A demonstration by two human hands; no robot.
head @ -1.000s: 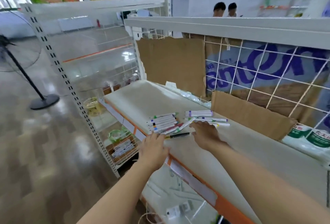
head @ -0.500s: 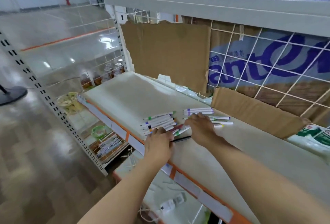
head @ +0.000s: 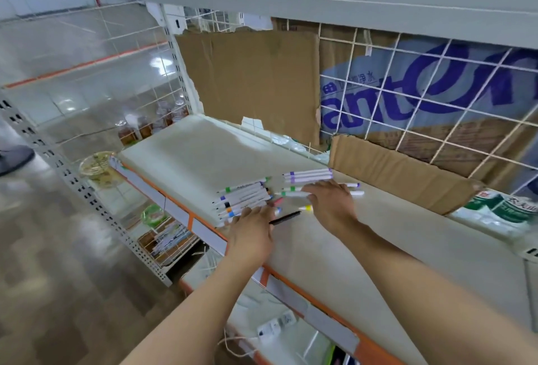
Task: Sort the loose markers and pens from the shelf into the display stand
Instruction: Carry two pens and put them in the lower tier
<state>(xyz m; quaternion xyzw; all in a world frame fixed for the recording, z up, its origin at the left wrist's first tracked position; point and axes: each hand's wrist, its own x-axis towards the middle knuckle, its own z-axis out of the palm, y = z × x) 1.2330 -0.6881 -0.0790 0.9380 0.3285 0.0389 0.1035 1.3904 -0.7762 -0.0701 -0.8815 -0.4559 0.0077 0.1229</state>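
since a second ago both hands have slid forward over the shelf (head: 203, 149): the left hand (head: 253, 233) now covers the near ends of the marker row (head: 243, 197), and the right hand (head: 330, 203) has come onto the scattered markers (head: 308, 175) farther back.

the left hand lies flat, fingers straight and together, pressing on the row rather than curling round it. the right hand's fingers are spread and slightly bent over two or three markers; i cannot tell whether any is pinched underneath.

the markers all lie with their long axes running left to right across the shelf, roughly crosswise to both forearms. a black pen (head: 285, 218) lies between the two hands, just beside the left hand's fingertips and closer to it than to the right.

the display stand is not in view. gathering looks like the step in hand, and a sweep toward the shelf edge would roll the markers.
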